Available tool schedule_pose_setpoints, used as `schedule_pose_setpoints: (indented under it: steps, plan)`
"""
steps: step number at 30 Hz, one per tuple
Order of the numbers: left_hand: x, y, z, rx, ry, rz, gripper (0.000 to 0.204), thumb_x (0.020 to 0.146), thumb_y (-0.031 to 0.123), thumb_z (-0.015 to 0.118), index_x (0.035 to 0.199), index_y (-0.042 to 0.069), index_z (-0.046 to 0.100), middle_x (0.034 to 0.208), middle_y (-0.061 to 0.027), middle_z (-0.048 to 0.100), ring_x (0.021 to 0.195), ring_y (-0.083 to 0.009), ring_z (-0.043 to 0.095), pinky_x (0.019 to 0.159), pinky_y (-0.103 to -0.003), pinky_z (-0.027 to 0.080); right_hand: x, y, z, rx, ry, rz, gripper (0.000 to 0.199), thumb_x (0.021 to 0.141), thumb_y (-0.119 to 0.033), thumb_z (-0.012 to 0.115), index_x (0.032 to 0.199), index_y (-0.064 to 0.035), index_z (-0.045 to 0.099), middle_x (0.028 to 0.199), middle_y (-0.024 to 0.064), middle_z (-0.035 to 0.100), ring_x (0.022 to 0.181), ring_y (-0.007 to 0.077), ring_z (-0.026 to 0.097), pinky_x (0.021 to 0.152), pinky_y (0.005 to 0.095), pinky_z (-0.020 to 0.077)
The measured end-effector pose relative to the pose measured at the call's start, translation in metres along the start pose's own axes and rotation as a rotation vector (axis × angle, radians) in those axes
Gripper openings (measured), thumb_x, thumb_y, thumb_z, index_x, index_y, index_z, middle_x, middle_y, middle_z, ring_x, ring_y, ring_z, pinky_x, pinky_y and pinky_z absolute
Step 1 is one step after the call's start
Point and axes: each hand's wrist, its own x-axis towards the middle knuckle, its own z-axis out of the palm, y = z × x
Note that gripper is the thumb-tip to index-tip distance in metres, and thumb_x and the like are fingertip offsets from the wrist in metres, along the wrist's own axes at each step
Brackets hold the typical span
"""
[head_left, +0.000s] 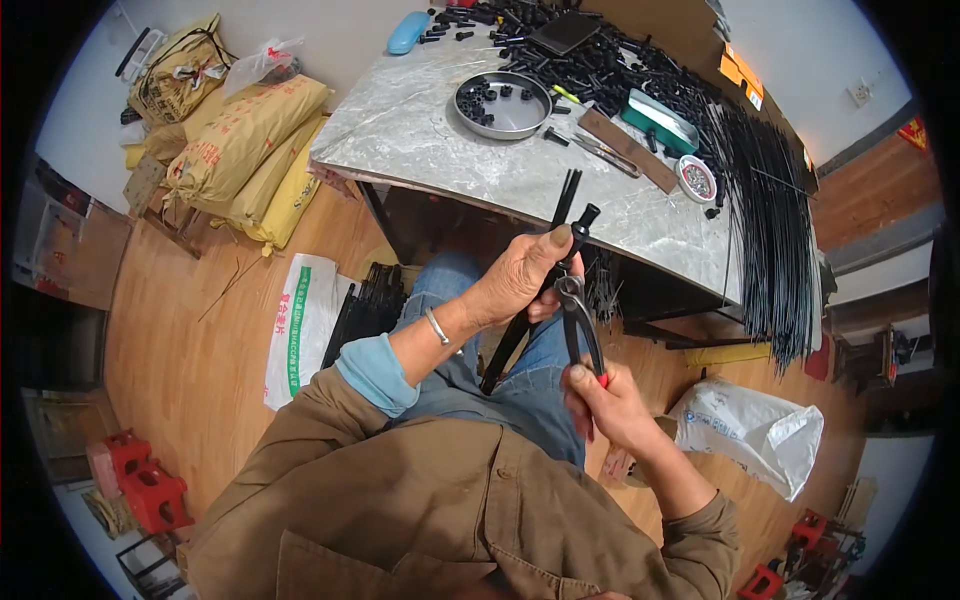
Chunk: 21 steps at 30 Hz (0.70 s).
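My left hand (520, 275) is closed around a black tube-like part with a flared end (588, 216) and a few thin black rods (566, 196), which point up toward the table edge. Below that hand the dark length runs down between my knees. My right hand (612, 402) grips a pair of pincers (572, 315) by their handles, where a bit of red shows. The pincers' jaws sit right against the black part, beside my left fingers. Whether the jaws bite on it I cannot tell.
On the grey marbled table (400, 125) stand a round metal tray (505, 128) with small black parts, a heap of black fittings (600, 60), a green box (660, 122), a white bowl (697, 178) and long black rods (770, 230). Yellow sacks (250, 140) lie at left.
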Motion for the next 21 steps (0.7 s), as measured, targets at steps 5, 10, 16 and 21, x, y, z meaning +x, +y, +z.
schedule_pose_setpoints:
  steps: [5, 10, 16, 21]
  plan:
    - [0.007, 0.0, 0.0, 0.006, 0.093, -0.009, 0.059, 0.095, 0.056, 0.043, 0.093, -0.002, 0.053, 0.054, -0.0021, 0.043, 0.041, -0.0089, 0.041, 0.04, -0.023, 0.034, 0.049, 0.004, -0.088, -1.138, 0.852, -0.788, 0.014, 0.08, -0.002, 0.059, 0.094, -0.0053, 0.058, 0.083, 0.0165, 0.061, 0.077, 0.0365, 0.06, 0.067, 0.0436, 0.0466]
    - [0.012, -0.004, 0.006, 0.083, 0.098, -0.006, 0.062, 0.093, 0.059, 0.042, 0.091, -0.002, 0.053, 0.056, -0.0023, 0.047, 0.043, -0.0084, 0.044, 0.04, -0.022, 0.035, 0.101, -0.047, -0.208, -1.065, 1.143, -0.271, 0.023, 0.088, -0.025, 0.057, 0.1, -0.0052, 0.058, 0.089, 0.0205, 0.065, 0.086, 0.0414, 0.061, 0.072, 0.0486, 0.0457]
    - [0.021, -0.008, 0.005, 0.178, 0.132, -0.029, 0.064, 0.092, 0.061, 0.041, 0.09, -0.001, 0.054, 0.057, -0.0028, 0.05, 0.044, -0.0081, 0.046, 0.042, -0.022, 0.038, 0.145, -0.086, -0.261, -1.087, 1.086, -0.147, 0.024, 0.083, -0.026, 0.06, 0.099, -0.01, 0.068, 0.095, 0.02, 0.066, 0.093, 0.0385, 0.062, 0.08, 0.0469, 0.0477]
    - [0.028, -0.01, 0.0, 0.163, 0.143, -0.055, 0.063, 0.093, 0.061, 0.041, 0.09, -0.001, 0.054, 0.058, -0.0025, 0.051, 0.046, -0.0081, 0.047, 0.044, -0.021, 0.039, 0.167, -0.088, -0.268, -1.194, 0.993, -0.097, 0.025, 0.08, -0.029, 0.064, 0.096, -0.0098, 0.069, 0.095, 0.02, 0.067, 0.092, 0.0377, 0.063, 0.08, 0.0464, 0.0487]
